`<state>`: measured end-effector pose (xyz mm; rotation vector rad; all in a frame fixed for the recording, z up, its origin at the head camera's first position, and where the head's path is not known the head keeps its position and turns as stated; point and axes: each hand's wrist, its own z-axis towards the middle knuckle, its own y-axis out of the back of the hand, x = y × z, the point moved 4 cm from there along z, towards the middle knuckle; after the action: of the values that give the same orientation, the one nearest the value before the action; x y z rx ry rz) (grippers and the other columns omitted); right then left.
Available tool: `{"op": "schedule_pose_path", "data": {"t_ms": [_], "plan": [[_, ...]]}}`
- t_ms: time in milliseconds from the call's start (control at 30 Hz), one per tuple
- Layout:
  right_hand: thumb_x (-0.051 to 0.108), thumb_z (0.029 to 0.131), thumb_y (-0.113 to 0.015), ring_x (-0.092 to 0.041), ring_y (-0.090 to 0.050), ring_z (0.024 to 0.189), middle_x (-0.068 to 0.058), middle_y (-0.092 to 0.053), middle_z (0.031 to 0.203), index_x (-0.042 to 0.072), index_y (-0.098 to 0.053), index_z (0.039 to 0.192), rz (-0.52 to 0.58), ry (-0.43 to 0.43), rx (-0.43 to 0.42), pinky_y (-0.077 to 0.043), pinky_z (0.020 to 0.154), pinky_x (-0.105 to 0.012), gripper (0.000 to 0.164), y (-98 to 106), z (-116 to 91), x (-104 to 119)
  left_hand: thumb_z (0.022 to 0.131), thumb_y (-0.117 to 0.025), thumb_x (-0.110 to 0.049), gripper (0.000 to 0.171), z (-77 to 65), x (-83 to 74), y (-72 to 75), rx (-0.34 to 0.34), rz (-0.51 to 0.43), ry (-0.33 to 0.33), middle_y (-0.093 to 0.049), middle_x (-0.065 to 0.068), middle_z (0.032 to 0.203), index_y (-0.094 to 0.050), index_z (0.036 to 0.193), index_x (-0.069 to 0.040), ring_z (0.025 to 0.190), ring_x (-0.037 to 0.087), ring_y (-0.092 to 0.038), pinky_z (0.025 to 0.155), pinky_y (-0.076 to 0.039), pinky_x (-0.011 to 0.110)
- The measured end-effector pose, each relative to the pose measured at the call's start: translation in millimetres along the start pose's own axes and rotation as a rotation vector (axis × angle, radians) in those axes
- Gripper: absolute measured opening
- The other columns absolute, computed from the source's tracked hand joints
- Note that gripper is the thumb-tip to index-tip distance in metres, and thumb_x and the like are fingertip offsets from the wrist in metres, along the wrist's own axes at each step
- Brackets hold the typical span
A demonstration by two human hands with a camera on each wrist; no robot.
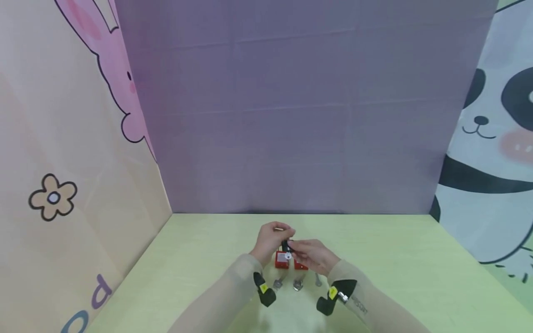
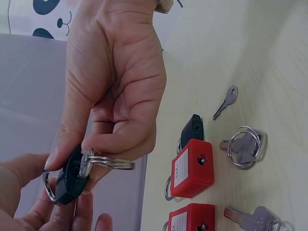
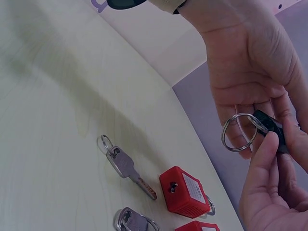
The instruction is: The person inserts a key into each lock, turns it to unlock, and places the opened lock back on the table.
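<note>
My left hand holds a small black padlock above the table, its thumb and fingers about the body and the metal shackle. From the right, my right hand pinches a key at the padlock's keyhole face. A split ring hangs from that key. How deep the key sits in the lock is hidden by the fingers. Below the hands stand two red padlocks, one red padlock on the left and another red padlock on the right, each with a white label.
A second black padlock stands beside the right red one. Nearer the person lie a key with a small ring, a key bunch with rings and a bare key. A purple-grey wall rises behind the pale table.
</note>
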<state>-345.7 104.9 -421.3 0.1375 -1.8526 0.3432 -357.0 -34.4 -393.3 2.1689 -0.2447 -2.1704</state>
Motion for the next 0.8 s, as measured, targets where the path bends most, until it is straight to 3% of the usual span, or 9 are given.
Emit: {"op": "schedule_pose_path", "data": {"t_ms": [267, 467, 800], "plan": [[0.025, 0.091, -0.067, -0.009, -0.057, 0.078, -0.004, -0.064, 0.096, -0.003, -0.062, 0.123, -0.011, -0.013, -0.020, -0.051, 0.073, -0.016, 0.042, 0.8, -3.0, -0.4, 0.088, -0.071, -0.026, 0.025, -1.4, -1.0, 2.0, -0.030, 0.075, 0.011, -0.068, 0.006, 0.102, -0.070, 0.104, -0.007, 0.095, 0.023, -0.062, 0.085, -0.053, 0.036], [0.026, 0.092, -0.067, -0.008, -0.057, 0.079, -0.004, -0.063, 0.096, -0.004, -0.060, 0.124, -0.019, 0.000, -0.009, -0.051, 0.073, -0.016, 0.044, 2.1, -2.8, -0.5, 0.087, -0.071, -0.028, 0.028, -1.8, -4.1, 5.0, -0.020, 0.088, -0.008, -0.070, 0.005, 0.104, -0.071, 0.107, -0.008, 0.097, 0.021, -0.062, 0.092, -0.049, 0.045], [0.024, 0.092, -0.066, -0.008, -0.058, 0.079, -0.003, -0.064, 0.096, -0.004, -0.060, 0.122, 0.003, 0.007, -0.011, -0.051, 0.073, -0.016, 0.041, 7.4, -1.4, -1.7, 0.093, -0.064, -0.024, 0.033, -2.2, 1.5, 9.9, 0.050, -0.064, -0.012, -0.066, 0.011, 0.117, -0.066, 0.119, -0.004, 0.105, 0.023, -0.062, 0.097, -0.050, 0.038]]}}
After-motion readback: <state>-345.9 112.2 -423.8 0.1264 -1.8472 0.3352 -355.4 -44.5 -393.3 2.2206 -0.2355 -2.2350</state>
